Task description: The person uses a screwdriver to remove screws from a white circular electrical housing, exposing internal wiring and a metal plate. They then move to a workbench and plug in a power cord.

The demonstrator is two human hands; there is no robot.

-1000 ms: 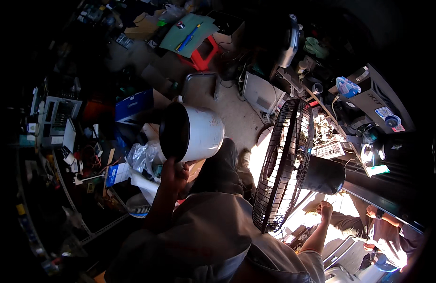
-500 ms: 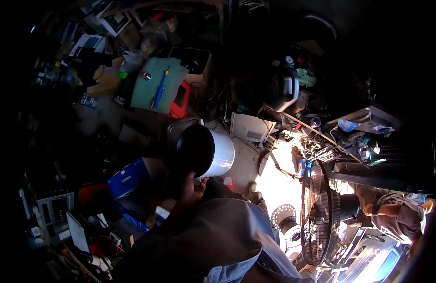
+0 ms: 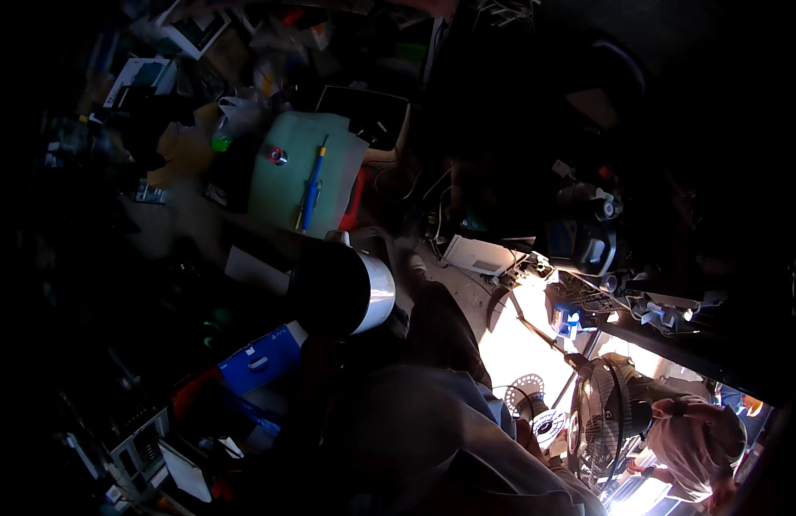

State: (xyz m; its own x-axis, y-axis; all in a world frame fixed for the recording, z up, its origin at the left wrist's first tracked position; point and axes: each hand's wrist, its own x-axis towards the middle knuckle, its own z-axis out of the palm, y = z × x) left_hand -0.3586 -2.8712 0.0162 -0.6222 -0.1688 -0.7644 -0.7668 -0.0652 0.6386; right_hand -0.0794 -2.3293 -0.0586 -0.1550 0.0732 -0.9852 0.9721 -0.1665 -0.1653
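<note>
A silvery-white metal pot [image 3: 381, 292], dark inside, is tilted with its mouth to the left in the middle of the view. One small handle [image 3: 344, 237] shows at its upper side. My left hand is lost in deep shadow at the pot's lower side; half a second ago its fingers were closed at the rim there, and the pot is still held up at a tilt. My right hand does not show. Left of the pot lies a blue box [image 3: 262, 359]. Beyond it, a green mat [image 3: 282, 185] bears a blue and yellow pen-shaped tool [image 3: 313, 189] and a small spool [image 3: 277, 156].
A pale metal case [image 3: 484, 255] lies on the floor to the right. A caged fan [image 3: 606, 408] stands in bright light near a white reel [image 3: 549, 425]. Another person [image 3: 695, 443] bends at the far right. Clutter and a computer case [image 3: 144, 451] line the left.
The pot has moved left, and its mouth has turned further into shadow. My left hand, seen before at its rim, has gone dark. The view has shifted, and the other person bends lower.
</note>
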